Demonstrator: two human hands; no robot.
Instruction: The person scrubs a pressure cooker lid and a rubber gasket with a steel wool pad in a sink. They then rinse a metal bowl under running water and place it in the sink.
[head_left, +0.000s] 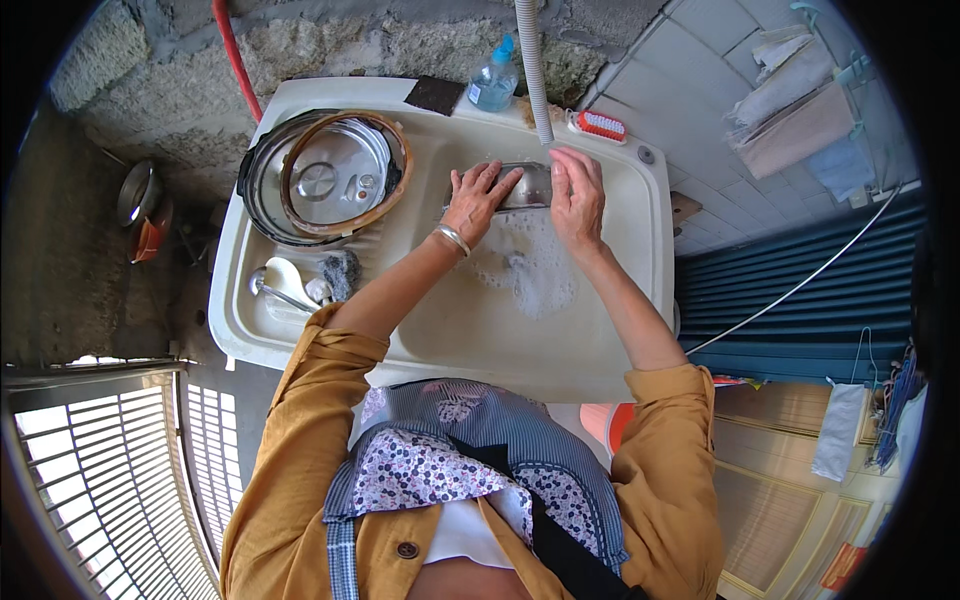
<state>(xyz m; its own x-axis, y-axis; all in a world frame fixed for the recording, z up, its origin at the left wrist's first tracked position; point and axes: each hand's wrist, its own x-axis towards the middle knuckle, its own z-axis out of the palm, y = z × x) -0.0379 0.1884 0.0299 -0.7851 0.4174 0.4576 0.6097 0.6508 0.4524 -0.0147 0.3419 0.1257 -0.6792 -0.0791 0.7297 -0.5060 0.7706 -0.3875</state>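
My left hand (477, 203), with a silver bangle at its wrist, lies over the left part of a shiny steel container (528, 186) in the sink basin. Its fingers cover the near-left rim, and the thumb rests on the metal. At the container's right side is my right hand (578, 197), fingers straight and pointing up, just below the end of a grey corrugated hose (535, 75). The right palm seems to hold nothing. White soap suds (535, 265) float on the water below the container. Part of the container is hidden by the left hand.
On the drainboard left of the basin lie a steel pot lid with a brown ring (345, 175), a white rice paddle (285, 275), a ladle and a steel scrubber (340, 272). A blue pump bottle (493, 77) and a red brush (600, 125) stand along the sink's back edge.
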